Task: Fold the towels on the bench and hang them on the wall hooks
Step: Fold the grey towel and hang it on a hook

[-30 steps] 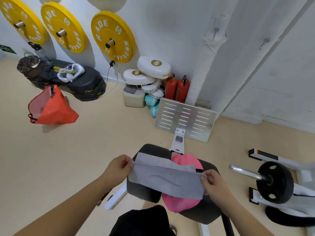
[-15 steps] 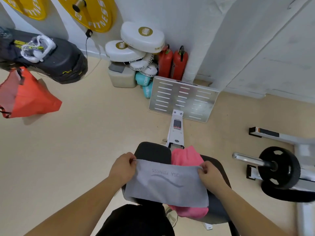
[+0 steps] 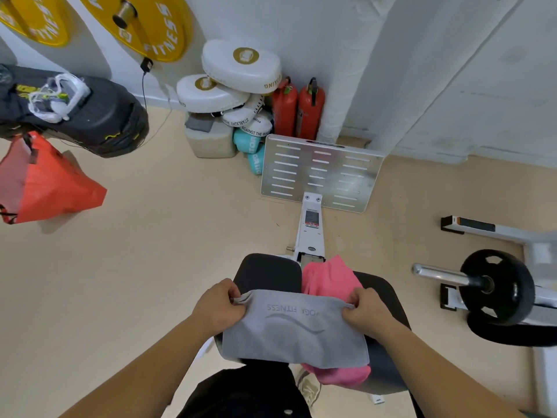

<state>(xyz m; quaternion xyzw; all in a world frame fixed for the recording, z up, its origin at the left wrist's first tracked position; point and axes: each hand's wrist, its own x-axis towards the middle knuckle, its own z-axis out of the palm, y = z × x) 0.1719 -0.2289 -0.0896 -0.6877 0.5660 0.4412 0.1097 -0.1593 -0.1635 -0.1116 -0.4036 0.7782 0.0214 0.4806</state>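
I have the grey towel (image 3: 294, 330) stretched between both hands over the padded surface (image 3: 268, 271). My left hand (image 3: 220, 306) pinches its far left corner and my right hand (image 3: 366, 310) pinches its far right corner, so each grip is clamped on cloth, with the fingers curled tight around bunched edges. The towel looks folded at least once, with its printed side up and the lettering facing away from me. It drapes across the pink towel (image 3: 328, 277), which lies crumpled underneath with one end poking out beyond the grey cloth and the other hanging off the near edge of the surface. That overhang is my main worry: if I drag the grey towel toward me for the next fold, friction could pull the pink one along and tip it onto the floor (image 3: 150, 267). The bunching at both corners is a second risk, since I cannot tell whether every layer is caught in each grip, and a loose layer would slip free and leave the fold crooked. I also see no wall hook from here, so I would have to turn with the towel in hand, and it could unfold as I do.
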